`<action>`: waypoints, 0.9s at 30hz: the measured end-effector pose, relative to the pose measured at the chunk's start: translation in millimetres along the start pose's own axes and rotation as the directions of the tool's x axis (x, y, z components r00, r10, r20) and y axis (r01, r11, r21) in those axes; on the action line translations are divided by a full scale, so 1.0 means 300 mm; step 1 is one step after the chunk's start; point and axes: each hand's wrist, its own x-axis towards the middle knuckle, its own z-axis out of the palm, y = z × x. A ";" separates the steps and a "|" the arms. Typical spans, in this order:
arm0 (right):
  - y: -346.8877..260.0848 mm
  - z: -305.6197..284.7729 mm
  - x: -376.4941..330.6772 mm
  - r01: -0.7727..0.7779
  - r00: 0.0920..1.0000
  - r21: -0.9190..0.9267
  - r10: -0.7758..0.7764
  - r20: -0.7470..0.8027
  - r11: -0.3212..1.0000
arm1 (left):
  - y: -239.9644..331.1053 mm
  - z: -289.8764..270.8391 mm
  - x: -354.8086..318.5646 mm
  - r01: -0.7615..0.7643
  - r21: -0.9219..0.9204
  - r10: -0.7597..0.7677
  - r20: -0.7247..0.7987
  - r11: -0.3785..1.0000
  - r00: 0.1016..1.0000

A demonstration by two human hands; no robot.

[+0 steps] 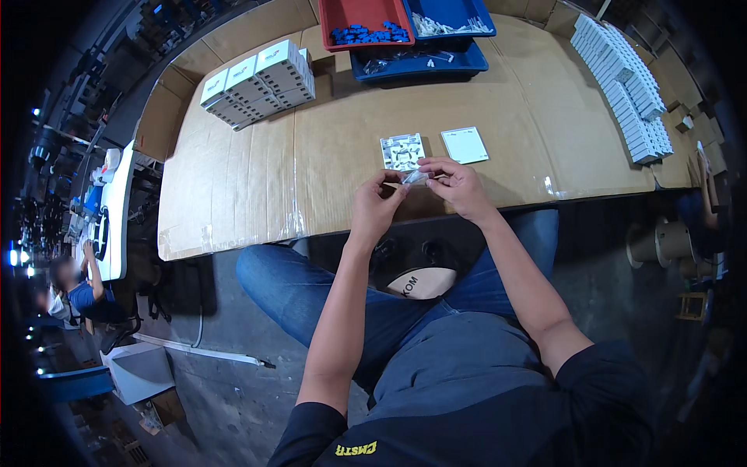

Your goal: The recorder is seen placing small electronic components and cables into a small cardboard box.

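Note:
Near the front edge of the table, my left hand (377, 204) and my right hand (461, 189) come together with their fingers closed. Between the fingertips they pinch a small clear plastic bag (415, 177) with something whitish in it; its contents are too small to make out. Just beyond my fingers lies an open white plastic housing (402, 148) with moulded compartments inside. To its right, flat on the cardboard, is a square white cover (464, 145), apart from my right hand.
Cardboard (327, 171) covers the table. Stacked white boxes (261, 82) stand at the back left. A red bin (364, 12) of blue parts and blue bins (420, 71) sit at the back. Rows of white units (622, 86) line the right. Another person (89, 292) sits far left.

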 end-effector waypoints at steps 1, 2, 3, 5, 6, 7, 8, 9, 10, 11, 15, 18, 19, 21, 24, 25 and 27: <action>0.000 -0.002 0.001 -0.005 1.000 0.005 0.004 0.011 1.000 | -0.007 -0.001 0.003 -0.001 0.000 0.001 -0.001 1.000 1.000; -0.001 -0.002 0.003 -0.009 1.000 0.009 0.009 0.022 1.000 | -0.014 -0.002 0.008 -0.013 -0.005 0.013 0.009 1.000 1.000; 0.000 0.001 0.003 -0.008 1.000 0.008 0.008 0.023 1.000 | -0.021 -0.003 0.011 -0.025 -0.010 0.026 0.018 1.000 1.000; 0.001 0.006 0.000 0.007 1.000 -0.016 -0.007 0.019 1.000 | -0.005 0.008 0.001 -0.062 0.010 0.061 0.004 0.998 0.998; 0.001 0.006 -0.001 0.007 1.000 -0.017 -0.007 0.019 1.000 | 0.003 0.015 -0.005 -0.096 0.033 0.097 -0.010 0.995 0.995; -0.005 0.009 -0.003 0.018 1.000 -0.039 -0.017 0.020 0.999 | 0.017 0.024 -0.012 -0.096 0.032 0.096 -0.011 0.995 0.995; -0.008 0.010 -0.004 0.028 0.999 -0.060 -0.026 0.021 0.998 | 0.034 0.033 -0.018 -0.104 0.071 0.106 -0.031 0.992 0.994; -0.007 0.009 -0.003 0.027 0.999 -0.061 -0.026 0.021 0.998 | 0.042 0.038 -0.020 -0.111 0.110 0.117 -0.051 0.988 0.992; -0.008 0.013 0.000 0.026 1.000 -0.045 -0.025 0.016 0.999 | 0.030 0.034 -0.015 -0.111 0.111 0.118 -0.055 0.988 0.992; -0.009 0.017 0.003 0.025 1.000 -0.028 -0.025 0.012 0.999 | 0.014 0.029 -0.005 -0.130 0.162 0.139 -0.052 0.978 0.989; -0.011 -0.001 0.021 0.034 0.999 -0.160 -0.035 -0.002 0.987 | 0.005 0.018 0.018 -0.157 0.261 0.172 -0.036 0.952 0.984; -0.036 -0.004 0.063 0.137 0.987 -0.343 -0.159 -0.035 0.929 | 0.015 0.002 0.065 -0.264 0.475 0.322 -0.044 0.840 0.946; -0.061 -0.015 0.091 0.123 0.988 -0.497 -0.151 -0.017 0.859 | 0.006 -0.006 0.097 -0.260 0.475 0.320 -0.047 0.840 0.946; -0.069 -0.025 0.148 0.117 0.989 -0.635 -0.146 0.007 0.764 | -0.004 -0.034 0.163 -0.459 0.590 0.563 0.011 0.664 0.827; -0.049 -0.029 0.220 0.080 0.997 -0.567 -0.078 0.027 0.820 | -0.041 -0.054 0.230 -0.422 0.640 0.529 0.029 0.642 0.848; -0.049 -0.029 0.232 0.085 0.996 -0.566 -0.085 0.027 0.820 | -0.041 -0.064 0.242 -0.404 0.690 0.510 0.059 0.601 0.858; -0.030 -0.029 0.253 0.115 0.993 -0.725 -0.080 0.082 0.679 | -0.049 -0.061 0.249 -0.384 0.686 0.479 0.058 0.618 0.876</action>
